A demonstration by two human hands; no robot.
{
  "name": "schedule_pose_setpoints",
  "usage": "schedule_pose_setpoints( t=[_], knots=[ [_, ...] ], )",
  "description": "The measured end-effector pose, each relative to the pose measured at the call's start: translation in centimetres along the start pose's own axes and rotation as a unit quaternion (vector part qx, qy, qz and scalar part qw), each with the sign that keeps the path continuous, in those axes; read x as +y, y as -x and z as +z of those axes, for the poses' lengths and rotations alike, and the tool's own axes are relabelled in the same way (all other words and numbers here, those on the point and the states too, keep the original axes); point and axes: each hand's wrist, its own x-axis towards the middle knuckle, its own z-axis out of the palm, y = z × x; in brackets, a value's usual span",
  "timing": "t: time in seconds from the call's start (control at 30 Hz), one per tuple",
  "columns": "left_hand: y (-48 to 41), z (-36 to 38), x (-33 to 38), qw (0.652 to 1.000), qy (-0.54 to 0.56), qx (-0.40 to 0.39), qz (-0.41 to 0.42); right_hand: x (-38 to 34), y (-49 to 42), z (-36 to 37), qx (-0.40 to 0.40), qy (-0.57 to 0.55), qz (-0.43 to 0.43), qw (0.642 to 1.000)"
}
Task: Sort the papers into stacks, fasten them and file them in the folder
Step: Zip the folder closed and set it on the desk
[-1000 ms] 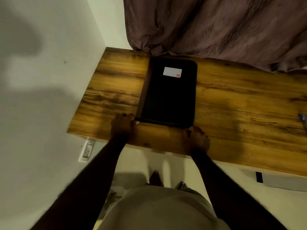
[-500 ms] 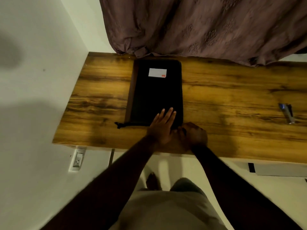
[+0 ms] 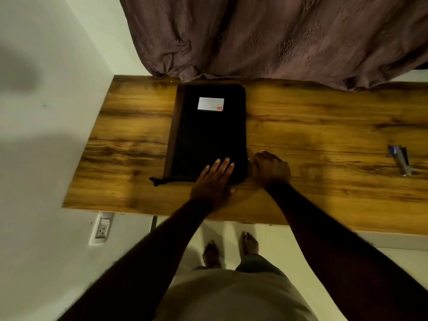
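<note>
The black folder (image 3: 208,135) lies closed on the wooden table (image 3: 324,126), its white label (image 3: 210,104) at the far end. The left hand (image 3: 214,179) presses flat on its near right corner, fingers straight and together. The right hand (image 3: 271,169), fingers curled, pinches the zip pull (image 3: 249,159) at its right edge.

The table (image 3: 301,126) showed smooth wood grain with slight sheen. The folder (image 3: 208,137) cover was black, matt, cloth-like, with white paper label (image 3: 210,104). The curtain (image 3: 278,38) was creased, patterned cloth. The stapler (image 3: 401,160) looked glossy, metallic.
</note>
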Motion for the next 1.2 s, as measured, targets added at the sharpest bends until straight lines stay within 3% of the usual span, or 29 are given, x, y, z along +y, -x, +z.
schedule_pose_setpoints(
  t=[0.3, 0.37, 0.5, 0.57, 0.7, 0.77, 0.97, 1.2],
  knots=[
    [1.5, 0.2, -1.6, 0.998, 0.012, -0.061, 0.008, 0.6, -2.6, 0.6, 0.058, -0.001, -0.071, 0.996],
    [2.3, 0.0, -1.9, 1.000, 0.009, -0.023, 0.010, 0.7, -2.5, 0.9, 0.077, -0.012, -0.107, 0.991],
    [0.4, -2.8, -0.5, 0.991, 0.032, 0.131, -0.009, 0.5, -2.3, 0.8, 0.095, -0.041, -0.134, 0.986],
    [-2.1, -3.9, 0.8, 0.986, 0.043, 0.151, -0.050, 0.6, -2.5, 0.7, 0.098, -0.056, -0.131, 0.985],
    [-6.3, -4.1, 2.4, 0.977, 0.095, 0.028, -0.188, 1.5, -2.8, 0.8, 0.103, -0.047, -0.153, 0.982],
    [-6.9, -3.3, 2.6, 0.974, 0.082, -0.005, -0.212, 2.1, -3.2, 1.1, 0.109, -0.028, -0.172, 0.979],
    [-4.3, -1.2, 0.7, 0.990, 0.016, 0.034, -0.134, 1.6, -4.0, 1.4, 0.107, 0.022, -0.196, 0.975],
    [1.2, -0.5, -3.3, 0.998, -0.049, 0.004, -0.045, 1.3, -4.3, 1.1, 0.102, -0.032, -0.132, 0.985]
  ],
)
